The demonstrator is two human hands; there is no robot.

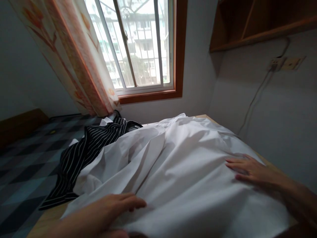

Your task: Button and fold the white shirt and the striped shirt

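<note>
A white shirt [183, 165] lies spread and rumpled over a wooden table. My left hand [109, 210] rests on its near edge at the bottom, fingers stretched out and pressed flat on the cloth. My right hand [250, 170] lies flat on the shirt's right side, fingers apart and pointing left. Neither hand grips anything. A black garment with thin white stripes [86, 155] lies bunched at the shirt's left, partly tucked under it.
The wooden table [49, 218] shows at the lower left corner and along the right edge. A window [141, 46] with a floral curtain [81, 56] is behind. A wall shelf [260, 23] and socket with cable [277, 62] are at right. Chequered floor lies left.
</note>
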